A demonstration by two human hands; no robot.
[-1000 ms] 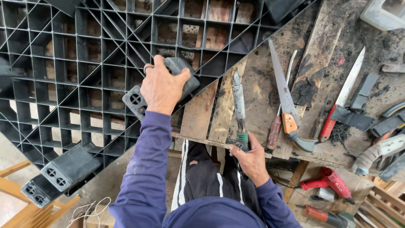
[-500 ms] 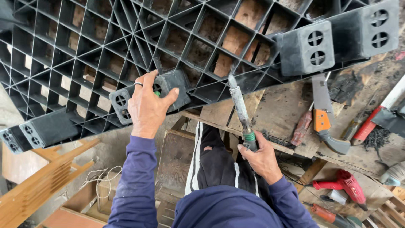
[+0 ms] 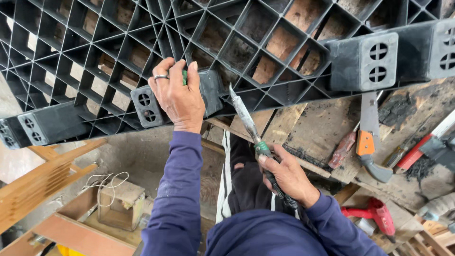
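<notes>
**A:** What is the left hand [image 3: 179,97] doing?

**B:** Its grip is wrapped over a black block foot [image 3: 175,102] on the underside of a black plastic pallet [image 3: 142,42]. The fingers are curled down across the top of the foot, a ring on one of them. Something small and green [image 3: 184,77] shows between the fingers; I cannot tell what it is.

**A:** And the right hand [image 3: 284,175]?

**B:** Its grip is closed round the dark handle of a soldering iron [image 3: 251,128]. The metal shaft runs up and away from that grip, and the tip sits just beside the foot the left hand holds, at the pallet's edge. I cannot tell whether the tip touches the plastic.

**A:** Where does the pallet lie?

**B:** It spreads above and to both sides of the two grips, ribbed underside facing the camera, its right part resting on a worn wooden surface [image 3: 322,123].

**A:** What is beside the right grip?

**B:** To its right, on the surface, a saw with an orange handle [image 3: 367,137], and near that a reddish-brown tool handle [image 3: 342,150]. Below and right of the grip, a red power tool [image 3: 374,213]. Well to the left, below the left grip, a small wooden box with a loose cord [image 3: 116,201].
</notes>
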